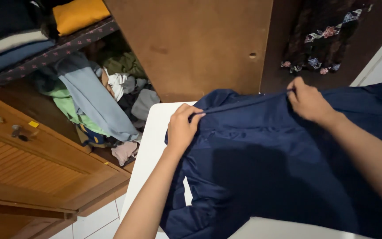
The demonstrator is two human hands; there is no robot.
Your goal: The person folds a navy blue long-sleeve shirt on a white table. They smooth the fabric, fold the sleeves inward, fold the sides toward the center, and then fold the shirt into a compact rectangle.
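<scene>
A home bedroom: open wooden wardrobe (45,146) stuffed with clothes (93,102)

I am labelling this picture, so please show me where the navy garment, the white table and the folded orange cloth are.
navy garment (261,177): head view, on the flat middle of the fabric.
white table (149,146): head view, on the bare left part of its top.
folded orange cloth (79,14): head view, on its upper face, on the shelf.

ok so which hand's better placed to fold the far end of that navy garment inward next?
Probably the right hand: it pinches the top edge of the navy garment near the end that runs off the white table. The left hand grips the edge above the table and could anchor it.
</scene>
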